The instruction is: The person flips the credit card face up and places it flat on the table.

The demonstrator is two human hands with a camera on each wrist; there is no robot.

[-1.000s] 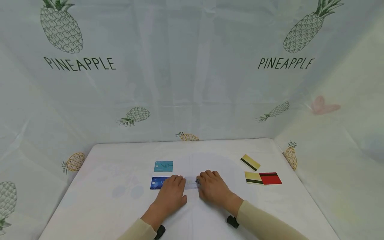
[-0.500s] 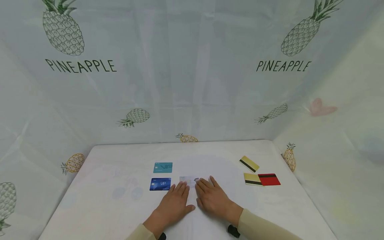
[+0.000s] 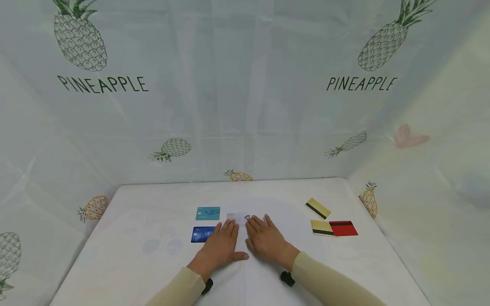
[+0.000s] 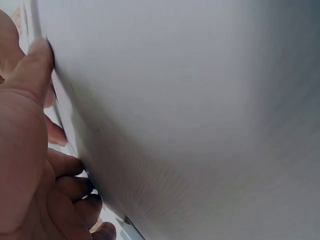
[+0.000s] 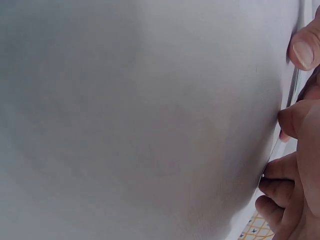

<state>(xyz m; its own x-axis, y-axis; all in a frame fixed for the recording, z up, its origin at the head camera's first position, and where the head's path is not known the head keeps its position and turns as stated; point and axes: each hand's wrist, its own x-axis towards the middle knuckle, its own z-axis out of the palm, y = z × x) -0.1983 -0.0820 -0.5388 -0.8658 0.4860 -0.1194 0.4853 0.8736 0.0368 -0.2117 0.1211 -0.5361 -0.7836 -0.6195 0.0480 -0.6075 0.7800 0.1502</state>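
Observation:
A pale, whitish card with a small dark mark [image 3: 236, 217] lies flat on the white-covered table [image 3: 134, 263] in the head view. The left hand [image 3: 221, 246] has its fingers stretched forward, fingertips at the card's near left edge and thumb out to the side. On the other side, the right hand [image 3: 266, 241] touches the card's right end with extended fingertips. Part of a blue VIP card [image 3: 202, 233] is covered by the left fingers, and a teal VIP card [image 3: 208, 213] lies behind it. Both wrist views show fingertips down on the white cloth.
On the right lie a gold card with a black stripe [image 3: 318, 208], another gold card [image 3: 322, 228] and a red card [image 3: 344, 228] that meets it. A pineapple-print sheet [image 3: 245, 106] rises behind and beside the table.
The pale card has slid away from the person and slightly left, level with the teal card. Both hands moved forward with it; the left fingers, earlier more bent, are now straighter.

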